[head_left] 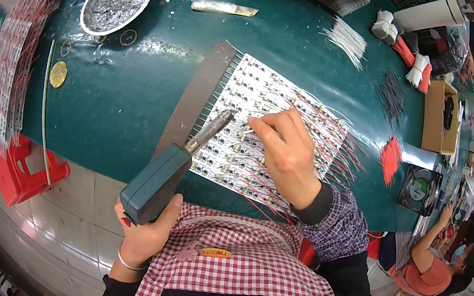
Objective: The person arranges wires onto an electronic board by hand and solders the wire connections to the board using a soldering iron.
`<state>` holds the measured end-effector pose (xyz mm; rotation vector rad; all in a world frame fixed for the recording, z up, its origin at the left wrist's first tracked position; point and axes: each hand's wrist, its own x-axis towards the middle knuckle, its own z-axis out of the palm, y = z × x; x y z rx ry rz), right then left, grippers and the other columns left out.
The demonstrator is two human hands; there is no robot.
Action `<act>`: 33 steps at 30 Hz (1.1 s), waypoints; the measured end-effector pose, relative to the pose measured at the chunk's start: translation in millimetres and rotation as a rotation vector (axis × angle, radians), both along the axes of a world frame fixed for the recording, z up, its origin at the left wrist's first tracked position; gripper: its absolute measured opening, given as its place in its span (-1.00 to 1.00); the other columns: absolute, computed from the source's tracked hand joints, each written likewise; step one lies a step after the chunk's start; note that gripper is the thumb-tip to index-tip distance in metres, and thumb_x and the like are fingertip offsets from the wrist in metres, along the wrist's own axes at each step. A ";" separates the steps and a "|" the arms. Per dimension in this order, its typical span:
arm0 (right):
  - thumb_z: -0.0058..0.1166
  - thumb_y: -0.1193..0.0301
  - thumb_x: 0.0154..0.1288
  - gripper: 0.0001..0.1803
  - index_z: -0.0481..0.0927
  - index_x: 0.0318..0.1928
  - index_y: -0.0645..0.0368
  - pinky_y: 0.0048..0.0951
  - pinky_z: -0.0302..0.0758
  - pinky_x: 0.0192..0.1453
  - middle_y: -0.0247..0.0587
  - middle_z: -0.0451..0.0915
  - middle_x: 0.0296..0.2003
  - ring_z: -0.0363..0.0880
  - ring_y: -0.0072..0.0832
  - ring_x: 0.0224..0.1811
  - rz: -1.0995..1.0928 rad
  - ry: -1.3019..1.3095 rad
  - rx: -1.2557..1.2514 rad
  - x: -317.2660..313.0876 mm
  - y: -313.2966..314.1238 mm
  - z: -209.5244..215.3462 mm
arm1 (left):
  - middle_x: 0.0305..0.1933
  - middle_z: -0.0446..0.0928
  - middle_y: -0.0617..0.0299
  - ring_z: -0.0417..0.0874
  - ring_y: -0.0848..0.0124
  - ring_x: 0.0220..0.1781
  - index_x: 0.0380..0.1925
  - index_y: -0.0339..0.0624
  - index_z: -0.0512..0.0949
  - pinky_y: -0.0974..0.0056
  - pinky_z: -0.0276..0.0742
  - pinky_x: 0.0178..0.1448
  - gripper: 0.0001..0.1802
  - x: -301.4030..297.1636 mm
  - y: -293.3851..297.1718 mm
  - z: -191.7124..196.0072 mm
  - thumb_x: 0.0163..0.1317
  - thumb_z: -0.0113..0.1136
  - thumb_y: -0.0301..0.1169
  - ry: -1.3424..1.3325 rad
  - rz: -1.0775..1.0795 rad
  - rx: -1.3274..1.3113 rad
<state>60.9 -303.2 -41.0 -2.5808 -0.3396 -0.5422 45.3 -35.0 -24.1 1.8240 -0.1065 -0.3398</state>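
My left hand [149,231] is closed round the handle of a dark green soldering gun [156,181]. Its metal tip reaches up and right, over the left part of a white circuit board panel [254,75]. My right hand [288,154] is above the panel, thumb and forefinger pinched on a thin wire, close to the tip. Rows of small parts cover the panel, and red and white wires [340,157] trail off its right side. Along its left edge lies a brown strip [195,99] with thin pins or leads between. The right hand hides part of the panel.
A metal bowl [89,27] of silvery scraps stands far left, near wired panels [7,66]. Loose white [346,40], black [390,98] and red wires [390,159] lie right, near a cardboard box [438,120] and fan [420,190]. Other people sit at the right.
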 end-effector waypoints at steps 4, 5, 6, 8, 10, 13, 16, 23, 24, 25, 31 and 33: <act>0.11 0.65 -0.06 -0.66 0.59 -0.17 0.26 -0.36 0.50 -0.28 -0.22 0.53 -0.32 0.50 -0.32 -0.26 0.002 0.001 0.000 0.3 0.6 -1.4 | -0.43 0.58 0.30 0.44 0.65 -0.56 -0.05 -0.40 0.61 0.50 0.31 -0.49 -0.67 0.9 1.3 -2.4 0.13 0.27 -0.69 0.011 -0.012 -0.022; 0.11 0.65 -0.06 -0.66 0.59 -0.17 0.26 -0.36 0.50 -0.28 -0.22 0.53 -0.32 0.50 -0.32 -0.26 0.003 0.002 0.002 0.5 1.2 -1.8 | -0.43 0.58 0.30 0.44 0.65 -0.56 -0.05 -0.40 0.61 0.50 0.31 -0.49 -0.67 0.7 0.7 -1.7 0.13 0.27 -0.69 0.012 -0.010 -0.021; 0.11 0.64 -0.05 -0.67 0.59 -0.17 0.26 -0.36 0.50 -0.27 -0.23 0.53 -0.32 0.51 -0.33 -0.25 0.006 0.007 -0.006 0.6 1.3 -1.3 | -0.38 0.60 0.28 0.45 0.65 -0.55 -0.05 -0.40 0.60 0.50 0.33 -0.48 -0.66 0.6 -1.2 0.2 0.13 0.28 -0.69 0.036 0.007 -0.038; 0.11 0.63 -0.04 -0.68 0.59 -0.16 0.26 -0.37 0.50 -0.27 -0.23 0.53 -0.32 0.51 -0.34 -0.25 0.008 0.012 -0.015 0.4 0.8 -1.0 | -0.33 0.63 0.26 0.45 0.65 -0.55 -0.05 -0.40 0.60 0.49 0.34 -0.48 -0.66 0.4 -2.0 0.7 0.12 0.28 -0.69 0.060 0.023 -0.057; 0.10 0.62 -0.02 -0.68 0.59 -0.16 0.26 -0.37 0.51 -0.26 -0.24 0.53 -0.31 0.51 -0.34 -0.24 0.013 0.005 -0.018 0.6 0.6 -3.2 | -0.25 0.66 0.23 0.48 0.65 -0.52 -0.05 -0.40 0.60 0.49 0.38 -0.47 -0.66 -0.9 0.2 -1.3 0.12 0.29 -0.69 0.022 -0.005 -0.023; 0.11 0.62 -0.02 -0.68 0.59 -0.15 0.27 -0.37 0.51 -0.25 -0.24 0.53 -0.31 0.51 -0.34 -0.24 0.013 0.007 -0.014 0.8 1.2 -4.8 | -0.24 0.66 0.23 0.50 0.65 -0.50 -0.06 -0.39 0.60 0.49 0.39 -0.46 -0.67 -1.6 2.4 -3.5 0.12 0.30 -0.68 -0.046 -0.048 0.025; 0.11 0.62 -0.02 -0.67 0.59 -0.15 0.27 -0.37 0.51 -0.26 -0.24 0.53 -0.31 0.51 -0.34 -0.24 0.016 0.009 -0.013 1.4 1.0 -3.0 | -0.26 0.66 0.24 0.49 0.65 -0.51 -0.08 -0.39 0.61 0.49 0.39 -0.46 -0.69 -0.8 2.3 -4.7 0.13 0.30 -0.67 -0.111 -0.076 0.020; 0.12 0.61 -0.03 -0.68 0.59 -0.17 0.27 -0.38 0.52 -0.26 -0.23 0.53 -0.32 0.50 -0.34 -0.24 0.015 0.004 -0.009 0.9 1.6 -3.8 | -0.39 0.60 0.32 0.47 0.65 -0.53 -0.11 -0.37 0.62 0.50 0.35 -0.47 -0.73 -2.0 -1.3 2.5 0.14 0.31 -0.65 -0.047 -0.050 0.056; 0.12 0.61 -0.04 -0.68 0.59 -0.17 0.27 -0.38 0.52 -0.26 -0.23 0.53 -0.33 0.50 -0.34 -0.25 0.014 0.007 -0.019 0.9 1.9 -3.6 | -0.43 0.63 0.26 0.55 0.55 -0.54 -0.25 -0.33 0.64 0.42 0.42 -0.44 -0.81 -1.2 -4.7 5.8 0.09 0.36 -0.59 0.019 0.010 0.041; 0.12 0.61 -0.04 -0.68 0.60 -0.17 0.27 -0.38 0.52 -0.26 -0.23 0.52 -0.33 0.50 -0.34 -0.25 0.012 0.009 -0.029 0.8 2.2 -3.3 | -0.48 0.65 0.21 0.63 0.45 -0.54 -0.39 -0.30 0.67 0.35 0.49 -0.40 -0.86 -1.0 -6.3 7.5 0.03 0.42 -0.53 0.084 0.070 0.026; 0.12 0.60 -0.04 -0.66 0.59 -0.15 0.29 -0.39 0.52 -0.27 -0.23 0.52 -0.32 0.50 -0.34 -0.23 0.013 0.013 -0.062 1.3 2.6 -0.7 | -0.49 0.65 0.18 0.62 0.43 -0.57 -0.41 -0.31 0.66 0.36 0.48 -0.43 -0.88 1.6 -7.2 5.9 0.04 0.41 -0.54 -0.090 0.005 0.072; 0.12 0.60 -0.04 -0.67 0.59 -0.15 0.29 -0.39 0.52 -0.27 -0.23 0.52 -0.31 0.50 -0.34 -0.23 0.014 0.015 -0.062 1.2 3.2 -0.7 | -0.49 0.65 0.18 0.62 0.43 -0.57 -0.41 -0.31 0.65 0.36 0.47 -0.44 -0.88 3.4 -7.7 8.8 0.04 0.41 -0.54 -0.067 0.001 0.055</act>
